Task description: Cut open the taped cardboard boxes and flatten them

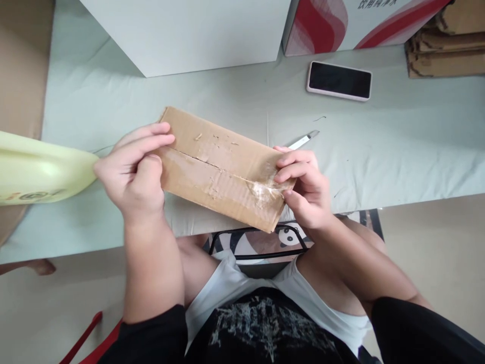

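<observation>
Between my two hands is a small brown cardboard box [223, 164], held tilted over the table's near edge. A seam runs along its upper face, with clear tape and torn, whitish patches near the right end. My left hand [138, 167] grips the left end, fingers on top and thumb at the near side. At the right end, my right hand [303, 184] pinches the corner by the torn tape. A utility knife [304, 140] lies on the table just beyond my right hand, its blade end pointing away and its other end hidden behind the fingers.
A pale green cloth covers the table [409, 136]. A phone [339, 81] lies toward the back, before a white box [212, 30] and a red-and-white carton [341, 25]. Folded cardboard [447, 55] is stacked far right. A yellow-green object [45, 169] stands at left.
</observation>
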A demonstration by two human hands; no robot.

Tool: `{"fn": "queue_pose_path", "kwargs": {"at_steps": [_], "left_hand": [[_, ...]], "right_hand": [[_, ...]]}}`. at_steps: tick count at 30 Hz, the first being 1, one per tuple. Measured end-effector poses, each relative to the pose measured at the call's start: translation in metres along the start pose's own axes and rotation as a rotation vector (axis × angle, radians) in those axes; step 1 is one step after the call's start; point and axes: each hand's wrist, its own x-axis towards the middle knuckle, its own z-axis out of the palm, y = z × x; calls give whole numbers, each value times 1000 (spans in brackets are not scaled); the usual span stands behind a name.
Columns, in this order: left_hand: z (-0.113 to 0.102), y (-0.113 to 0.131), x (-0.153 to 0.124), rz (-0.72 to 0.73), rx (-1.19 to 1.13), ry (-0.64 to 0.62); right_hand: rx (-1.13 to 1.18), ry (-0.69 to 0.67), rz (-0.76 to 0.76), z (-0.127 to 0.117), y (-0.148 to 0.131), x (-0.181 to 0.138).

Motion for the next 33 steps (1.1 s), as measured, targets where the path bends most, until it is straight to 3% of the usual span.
{"fn": "queue_pose_path", "kwargs": {"at_steps": [14, 21, 25, 29, 31, 33], "left_hand": [[-4, 0, 0, -12, 40, -41], [-1, -1, -1, -14, 8, 2], [-2, 1, -1, -27, -7, 2], [-12, -9, 2, -59, -15, 42], [-18, -20, 3, -67, -30, 113], [-22, -31, 4, -78, -18, 190]], "right_hand": [[-84, -38, -185, 2, 7, 1], [-92, -39, -169, 3, 5, 2], [12, 17, -4, -2, 15, -3], [72, 78, 374, -13, 33, -4], [92, 54, 509, -17, 39, -2], [187, -54, 540, -17, 41, 0]]}}
